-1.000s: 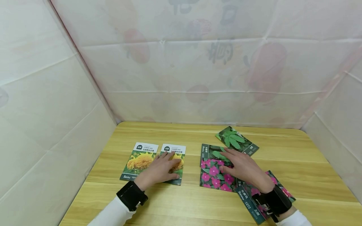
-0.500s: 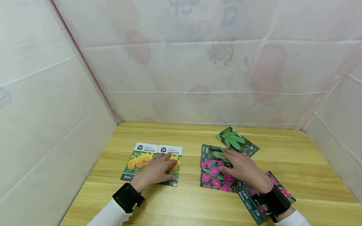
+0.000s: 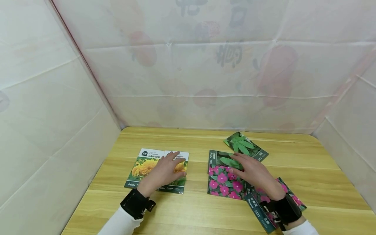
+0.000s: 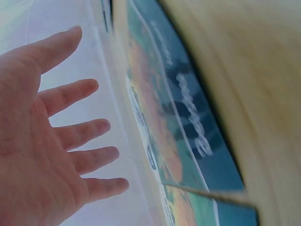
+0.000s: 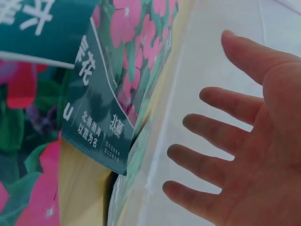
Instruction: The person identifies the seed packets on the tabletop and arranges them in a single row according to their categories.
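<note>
Two flower seed packets with yellow sunflowers, the left one (image 3: 141, 169) and the right one (image 3: 175, 189), lie side by side with edges meeting. Over them my left hand (image 3: 161, 173) hovers, fingers spread; the left wrist view shows a gap between its fingertips and the packet (image 4: 188, 110). My right hand (image 3: 254, 173) is spread above a pink-flower packet (image 3: 223, 186) and a green-leaf packet (image 3: 226, 161) that it partly overlaps. In the right wrist view those fingers look apart from the pink-flower packet (image 5: 127, 61). Neither hand holds anything.
Another green-leaf packet (image 3: 242, 143) lies slanted farther back. A further pink-flower packet (image 3: 259, 213) sits angled under the right wrist, partly hidden. Pale cloth walls (image 3: 182, 78) stand behind and at both sides of the wooden table (image 3: 199, 215).
The right sunflower packet slid left until it met the left one. My left hand moved left with it, then lifted off. The right hand barely moved.
</note>
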`<act>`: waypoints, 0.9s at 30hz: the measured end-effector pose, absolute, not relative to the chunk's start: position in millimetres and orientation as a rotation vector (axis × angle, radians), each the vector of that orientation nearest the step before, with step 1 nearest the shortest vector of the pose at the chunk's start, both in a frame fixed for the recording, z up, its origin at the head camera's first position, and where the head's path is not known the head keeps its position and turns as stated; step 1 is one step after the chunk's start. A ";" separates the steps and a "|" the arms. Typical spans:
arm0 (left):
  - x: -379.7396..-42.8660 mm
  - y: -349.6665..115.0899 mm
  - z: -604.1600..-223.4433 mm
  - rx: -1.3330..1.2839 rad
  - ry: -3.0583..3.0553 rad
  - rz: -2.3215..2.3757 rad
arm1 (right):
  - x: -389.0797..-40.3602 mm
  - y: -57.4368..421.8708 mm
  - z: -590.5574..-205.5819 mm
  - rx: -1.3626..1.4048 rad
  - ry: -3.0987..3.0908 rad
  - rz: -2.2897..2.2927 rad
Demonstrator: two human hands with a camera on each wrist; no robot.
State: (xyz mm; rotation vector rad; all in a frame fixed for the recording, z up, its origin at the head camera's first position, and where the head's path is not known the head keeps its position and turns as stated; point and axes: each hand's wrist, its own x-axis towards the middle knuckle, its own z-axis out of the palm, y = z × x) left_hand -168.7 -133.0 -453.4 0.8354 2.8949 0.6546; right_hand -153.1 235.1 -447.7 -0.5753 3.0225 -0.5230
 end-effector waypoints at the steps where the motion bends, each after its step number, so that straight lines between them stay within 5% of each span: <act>1: -169.5 -131.3 -452.8 0.847 2.904 0.667 | -153.2 235.3 -447.8 -0.572 3.024 -0.519; 27: -170.3 -106.4 -454.8 0.843 2.940 0.841 | -146.5 224.8 -462.9 -0.648 3.005 -0.369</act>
